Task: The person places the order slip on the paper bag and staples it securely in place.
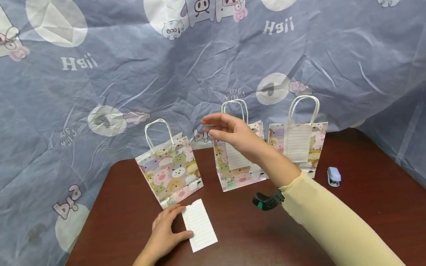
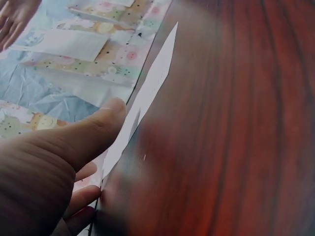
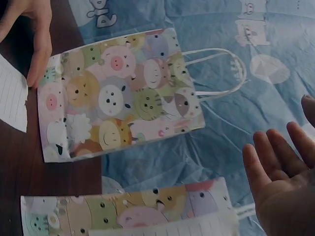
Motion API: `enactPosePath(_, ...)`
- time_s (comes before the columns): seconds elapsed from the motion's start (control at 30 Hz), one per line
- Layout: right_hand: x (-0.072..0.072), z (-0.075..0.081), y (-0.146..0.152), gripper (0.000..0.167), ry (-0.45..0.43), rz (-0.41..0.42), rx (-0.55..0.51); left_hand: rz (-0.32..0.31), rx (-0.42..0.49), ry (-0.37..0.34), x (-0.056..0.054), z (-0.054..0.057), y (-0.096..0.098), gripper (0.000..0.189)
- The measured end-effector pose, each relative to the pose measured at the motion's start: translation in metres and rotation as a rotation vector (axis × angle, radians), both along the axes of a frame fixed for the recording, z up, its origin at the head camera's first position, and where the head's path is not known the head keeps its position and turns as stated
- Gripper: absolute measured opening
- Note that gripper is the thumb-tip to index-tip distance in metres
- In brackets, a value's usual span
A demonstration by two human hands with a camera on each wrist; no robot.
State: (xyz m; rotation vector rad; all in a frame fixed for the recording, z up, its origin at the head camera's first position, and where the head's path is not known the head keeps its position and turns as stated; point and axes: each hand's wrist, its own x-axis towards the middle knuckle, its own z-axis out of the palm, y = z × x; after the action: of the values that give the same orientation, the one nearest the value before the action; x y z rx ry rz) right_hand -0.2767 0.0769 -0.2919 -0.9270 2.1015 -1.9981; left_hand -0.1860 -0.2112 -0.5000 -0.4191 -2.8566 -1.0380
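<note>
Sleeve point(image 1: 331, 221) up front, right hand point(image 1: 237, 135) loosely open midair; left hand point(image 1: 163, 236) is way nearer, relaxed, just touching the slip point(image 1: 202, 227) along its long left edge.

The sleeves point(image 1: 335, 216) are pale yellow, the wristbands point(image 1: 268, 201) black, one marked green.

Head view looks forward and down to the far edge of the table point(image 1: 253, 247); left wrist view, low and close, looks past the paper point(image 2: 155, 78); right wrist view, turned sideways, shares that paper.
</note>
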Motion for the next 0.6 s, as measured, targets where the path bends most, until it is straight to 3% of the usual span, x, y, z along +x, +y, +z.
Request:
enactPosePath(0.3, -0.020, -0.004, -0.039, 0.051, -0.066, 0.036, 0.041, -0.030, -0.030, 0.039, 0.001, 0.000, 0.001, 0.070)
enactPosePath(0.5, -0.020, -0.011, -0.067, 0.061, 0.012, -0.018, 0.273, -0.022, -0.022, 0.030, 0.002, 0.000, 0.001, 0.069)
enactPosePath(0.6, -0.020, -0.015, -0.079, 0.066, 0.024, -0.046, 0.336, -0.027, -0.017, 0.029, 0.003, 0.000, 0.000, 0.069)
